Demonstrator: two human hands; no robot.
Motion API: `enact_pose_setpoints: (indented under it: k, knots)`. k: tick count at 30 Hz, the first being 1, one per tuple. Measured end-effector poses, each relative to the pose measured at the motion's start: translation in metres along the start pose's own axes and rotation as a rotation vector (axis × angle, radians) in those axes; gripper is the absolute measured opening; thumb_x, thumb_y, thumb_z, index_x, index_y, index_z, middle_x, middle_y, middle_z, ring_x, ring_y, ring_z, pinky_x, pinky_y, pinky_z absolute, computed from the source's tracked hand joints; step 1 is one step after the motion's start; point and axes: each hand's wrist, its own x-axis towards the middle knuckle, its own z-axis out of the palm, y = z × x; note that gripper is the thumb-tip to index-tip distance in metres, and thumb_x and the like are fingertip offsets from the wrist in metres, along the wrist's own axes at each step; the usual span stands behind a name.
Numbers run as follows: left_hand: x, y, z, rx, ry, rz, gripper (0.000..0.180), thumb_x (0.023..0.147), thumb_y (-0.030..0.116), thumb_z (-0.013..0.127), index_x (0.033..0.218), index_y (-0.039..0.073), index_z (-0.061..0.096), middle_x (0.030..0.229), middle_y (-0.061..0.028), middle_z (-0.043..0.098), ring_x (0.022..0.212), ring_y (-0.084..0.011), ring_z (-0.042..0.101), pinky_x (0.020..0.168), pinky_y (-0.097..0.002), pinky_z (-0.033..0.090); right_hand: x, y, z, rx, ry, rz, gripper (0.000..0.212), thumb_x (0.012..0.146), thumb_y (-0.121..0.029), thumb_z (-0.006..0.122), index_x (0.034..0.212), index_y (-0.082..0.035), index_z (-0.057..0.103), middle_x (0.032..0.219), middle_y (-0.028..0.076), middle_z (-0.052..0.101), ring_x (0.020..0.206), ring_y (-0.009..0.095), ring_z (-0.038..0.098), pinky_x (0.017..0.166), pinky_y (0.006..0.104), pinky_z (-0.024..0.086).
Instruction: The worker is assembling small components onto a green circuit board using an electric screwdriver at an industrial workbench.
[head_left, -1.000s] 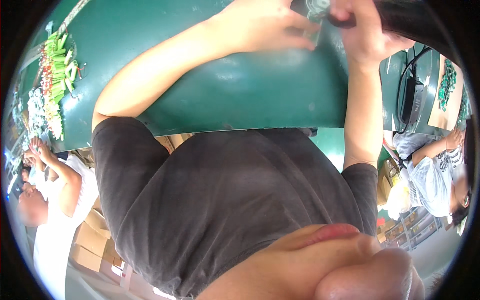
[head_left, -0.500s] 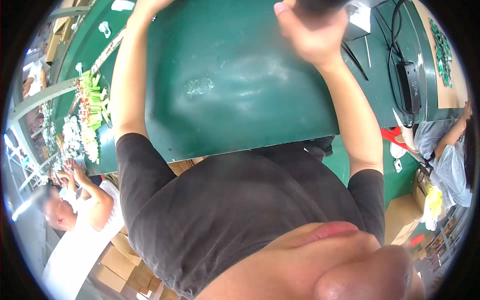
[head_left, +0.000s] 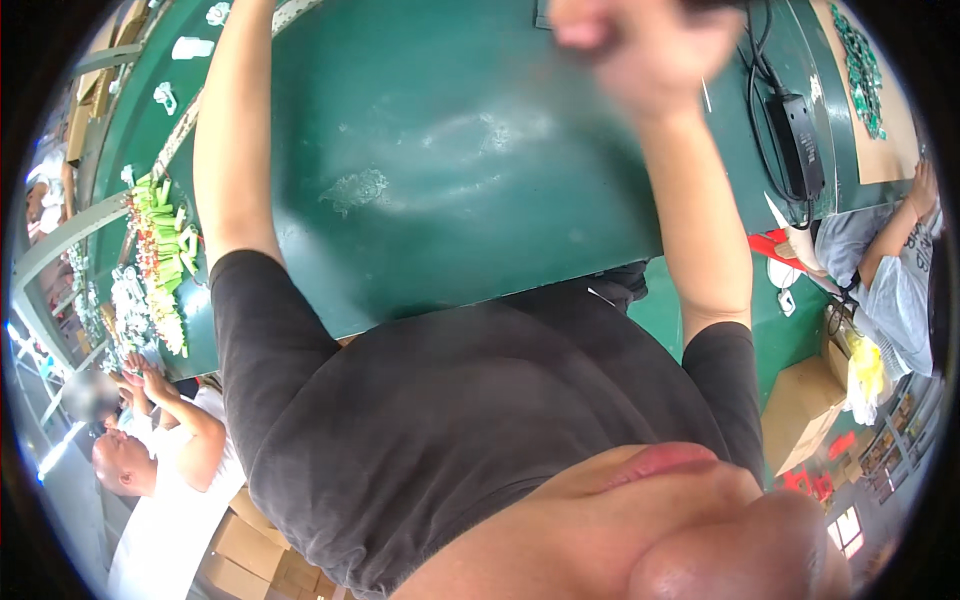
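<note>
Far left, lower edge: a co-worker in a white top [head_left: 165, 520], hands raised near the table's left end.
Left of frame: a heap of green and white small parts [head_left: 160, 250] lies along the green table [head_left: 450, 190], with more pale pieces above it at the upper left.
Left hand: out of view; only the left forearm [head_left: 228, 130] shows, running up from the dark sleeve to the top edge, so the fingers cannot be told.
Centre: bare green tabletop with pale scuffed patches, between the two arms; the person's dark shirt [head_left: 450, 430] fills the lower middle.
Right hand [head_left: 645, 50]: top of frame, right of centre, blurred, raised over the table; fingers look curled inward, but whether they grip anything cannot be told.
Nearest thing: a black power adapter [head_left: 795, 140] with its cable, lying on the table just right of the right hand, apart from it.
Upper right: green pieces on a brown board [head_left: 870, 90].
Far right: another person in a grey top [head_left: 890, 290], arm resting at the table's edge.
</note>
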Motion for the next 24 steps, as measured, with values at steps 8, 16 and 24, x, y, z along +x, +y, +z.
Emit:
enact_pose_setpoints:
  k: [8, 16, 24]
  knots:
    - [-0.118, 0.178, 0.033, -0.274, -0.056, 0.298, 0.036, 0.069, 0.011, 0.083, 0.096, 0.005, 0.06, 0.125, -0.0179, 0.055, 0.111, -0.0349, 0.056, 0.094, -0.0426, 0.051, 0.053, -0.054, -0.021, -0.342, -0.258, -0.483, 0.05, 0.097, -0.001, 0.054, 0.145, -0.001, 0.039, 0.069, 0.001, 0.048, 0.049, 0.012, 0.047, 0.049, 0.0279, 0.047]
    - [-0.134, 0.163, 0.062, -0.293, 0.065, 0.327, 0.034, 0.073, 0.017, 0.088, 0.094, 0.001, 0.066, 0.142, -0.0274, 0.053, 0.127, -0.045, 0.056, 0.103, -0.0464, 0.051, 0.044, -0.027, -0.007, -0.462, -0.239, -0.182, 0.049, 0.095, 0.001, 0.055, 0.143, -0.001, 0.044, 0.064, 0.001, 0.046, 0.047, 0.012, 0.046, 0.047, 0.0268, 0.043]
    - [-0.14, 0.164, 0.068, -0.355, 0.047, 0.391, 0.025, 0.073, 0.019, 0.087, 0.083, 0.001, 0.073, 0.14, -0.0293, 0.053, 0.126, -0.0442, 0.056, 0.105, -0.0454, 0.049, 0.009, 0.017, -0.006, -0.129, -0.421, -0.098, 0.057, 0.095, 0.002, 0.054, 0.148, -0.002, 0.033, 0.064, 0.004, 0.048, 0.043, 0.013, 0.044, 0.044, 0.0281, 0.043]
